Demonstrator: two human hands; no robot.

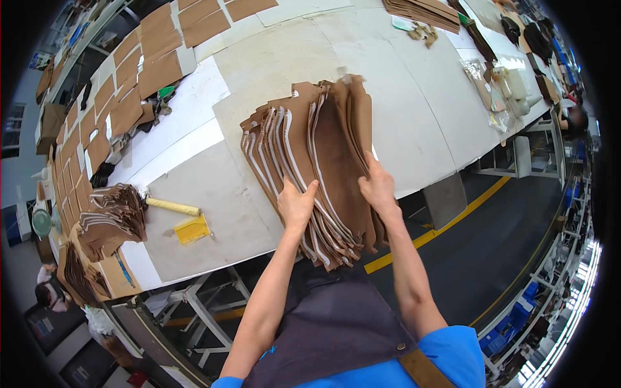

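A thick stack of brown leather pieces, curved in outline and edged with pale strips, lies fanned out at the table's near edge before me. My left hand is on the fanned pieces at the stack's left part, thumb raised apart from the fingers. With its fingers closed, my right hand grips the right edge of the brown leather pieces on that side. These right-hand pieces stand up a little from the rest, and their far end is blurred. The fingertips of both hands are partly hidden.
On the left lie a yellow roll, a yellow card and another brown stack. Flat brown pieces cover the far left. Plastic-wrapped items sit at the right. Beyond the table edge is a dark floor with a yellow line.
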